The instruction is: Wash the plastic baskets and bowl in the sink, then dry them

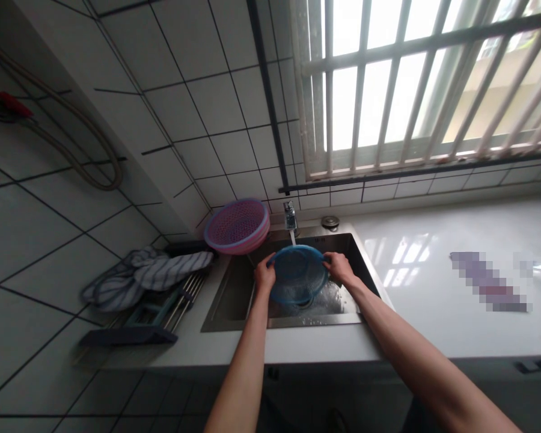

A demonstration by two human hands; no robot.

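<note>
Where white tiles meet a barred window [415, 84], countertop [433, 282] surrounds sink [234, 294].

pixelated patch [489, 281] on counter, hose [72, 144] cut off at left edge

blue plastic mesh colander [296, 273], brushed steel sink [234, 294], glossy white counter [433, 300] (striped cloth [162, 270] nearby)

One view only, head-worn camera, looking forward and steeply down over a steel sink [234, 294] from standing height. It is facing the tiled back wall and barred window [415, 84]. Both forearms are reaching in from the bottom edge. Wide lens is bending the left wall; the white countertop [433, 300] is running off right.
</note>
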